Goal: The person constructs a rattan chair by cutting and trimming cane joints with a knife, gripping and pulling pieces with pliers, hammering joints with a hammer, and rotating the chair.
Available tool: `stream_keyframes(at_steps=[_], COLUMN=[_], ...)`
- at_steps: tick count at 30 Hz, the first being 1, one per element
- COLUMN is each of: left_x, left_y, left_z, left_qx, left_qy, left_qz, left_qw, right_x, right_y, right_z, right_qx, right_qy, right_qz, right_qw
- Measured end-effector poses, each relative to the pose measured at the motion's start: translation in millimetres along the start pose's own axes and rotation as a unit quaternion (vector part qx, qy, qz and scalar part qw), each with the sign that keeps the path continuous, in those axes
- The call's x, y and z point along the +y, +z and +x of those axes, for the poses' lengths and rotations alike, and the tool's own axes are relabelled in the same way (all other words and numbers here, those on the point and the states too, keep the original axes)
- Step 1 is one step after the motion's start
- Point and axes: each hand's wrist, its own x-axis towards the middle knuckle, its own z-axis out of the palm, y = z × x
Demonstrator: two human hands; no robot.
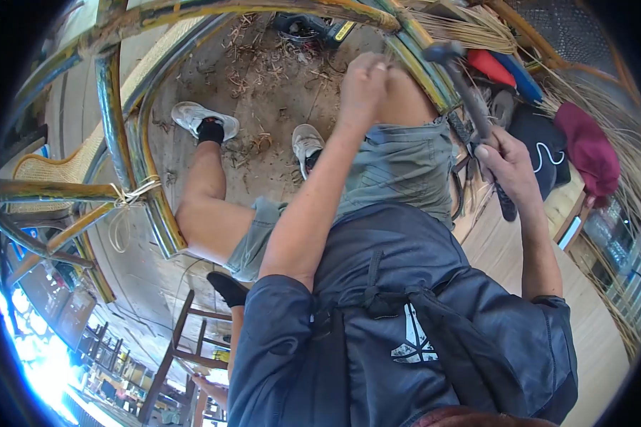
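My right hand (509, 165) is closed around the handle of a hammer (479, 114), whose dark head points up and away from me. My left hand (364, 87) has curled fingers above my knee, close to the end of a bamboo chair frame (114, 107). Whatever those fingers pinch, if anything, is too small to make out. The frame's curved top rail passes across the upper view, and its bundled poles (421, 69) come down beside my left hand. Pale cane binding (132, 192) wraps a joint on the frame's left side.
A power tool (329, 30) lies on the shaving-strewn floor (263, 92). Red (493, 67) and blue items, a maroon cap (588, 153), a black cap (538, 146) and loose cane strands (463, 27) crowd the right. A wooden stool (167, 356) and another person's foot (228, 289) are lower left.
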Motion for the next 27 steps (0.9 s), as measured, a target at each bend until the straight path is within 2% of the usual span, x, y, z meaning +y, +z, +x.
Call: stream_keyframes(at_steps=[1, 2, 3, 6, 9, 11, 13, 14, 16, 17, 18, 20, 23, 26, 27], left_x=[1, 3, 4, -16, -18, -15, 12, 18, 24, 30, 2, -5, 0, -6, -10], left_y=[-6, -12, -17, -20, -15, -5, -7, -8, -10, -14, -1, -2, -10, -13, -12], left_z=[3, 10, 26, 63, 82, 91, 90, 88, 86, 82, 87, 85, 88, 91, 93], left_qx=[0.007, 0.01, 0.032, 0.019, -0.155, -0.162, -0.143, -0.153, -0.181, -0.18, -0.136, -0.135, -0.145, -0.139, -0.143], left_qy=[-0.122, -0.236, -0.27, -0.311, -0.226, -0.245, -0.261, -0.243, -0.209, -0.244, -0.283, -0.261, -0.285, -0.287, -0.287], left_qz=[-0.156, -0.308, -0.427, -0.553, -0.636, -0.549, -0.484, -0.495, -0.515, -0.501, -0.407, -0.379, -0.315, -0.293, -0.293], left_qw=[0.98, 0.922, 0.862, 0.773, 0.721, 0.782, 0.823, 0.82, 0.811, 0.81, 0.858, 0.877, 0.894, 0.901, 0.901], right_x=[-12, -22, -33, -57, -69, -55, -26, -5, 62, 91, 117, 164, 200, 206, 210], right_y=[6, 9, 6, 9, 10, 7, 10, 13, 13, 19, 27, 48, 70, 73, 71], right_z=[2, 3, 3, 5, 2, -5, -18, -28, -38, -47, -55, -70, -82, -83, -80], right_qx=[-0.004, -0.006, -0.02, 0.003, 0.04, 0.083, 0.139, 0.171, 0.216, 0.225, 0.233, 0.261, 0.247, 0.189, 0.19], right_qy=[0.017, 0.032, 0.041, -0.023, -0.098, -0.181, -0.041, 0.033, 0.041, 0.069, 0.095, 0.08, 0.106, 0.001, 0.009], right_qz=[-0.011, -0.023, -0.081, -0.261, -0.387, -0.425, -0.226, -0.116, -0.137, -0.159, -0.181, -0.255, -0.273, -0.316, -0.313], right_qw=[1.0, 0.999, 0.996, 0.965, 0.916, 0.883, 0.963, 0.978, 0.966, 0.959, 0.951, 0.928, 0.924, 0.93, 0.931])
